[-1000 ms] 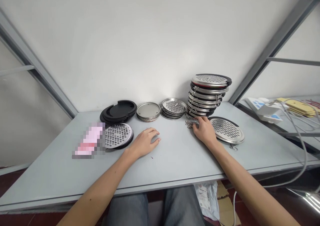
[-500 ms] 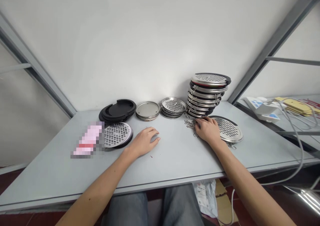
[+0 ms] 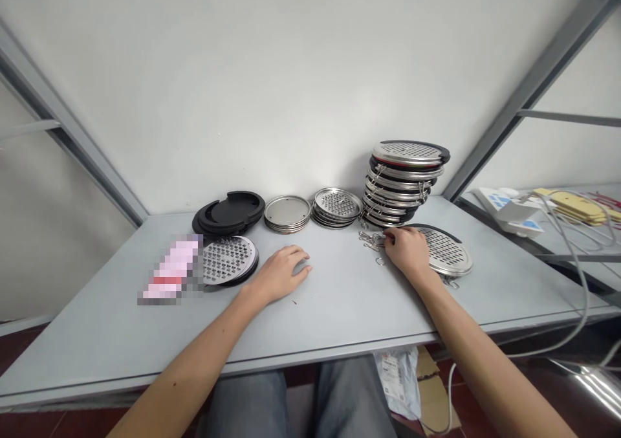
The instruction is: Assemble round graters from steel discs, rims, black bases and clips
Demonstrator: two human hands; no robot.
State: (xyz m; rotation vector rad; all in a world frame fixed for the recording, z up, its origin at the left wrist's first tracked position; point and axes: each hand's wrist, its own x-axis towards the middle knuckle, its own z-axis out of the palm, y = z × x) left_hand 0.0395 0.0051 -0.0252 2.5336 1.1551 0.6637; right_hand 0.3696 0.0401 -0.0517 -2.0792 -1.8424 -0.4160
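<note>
My left hand rests on the table with fingers apart, holding nothing, to the right of a round metal grater plate lying on dark pieces. At a small pile of wire clips, my right hand is closed, its fingertips curled in and partly hidden; what they pinch cannot be made out. A loose wire ring lies just left of that hand. Partly behind its wrist is a round grater with a black rim, with another wire clip at its near edge.
Along the wall stand black round holders, plain metal discs, perforated grater plates and a tall stack of assembled graters. A blurred pink item lies left. White cables hang beyond the table's right side.
My right hand has shifted slightly right, with its fingers drawn in, uncovering more of the wire clips and the loose ring. My left hand has stayed still.
</note>
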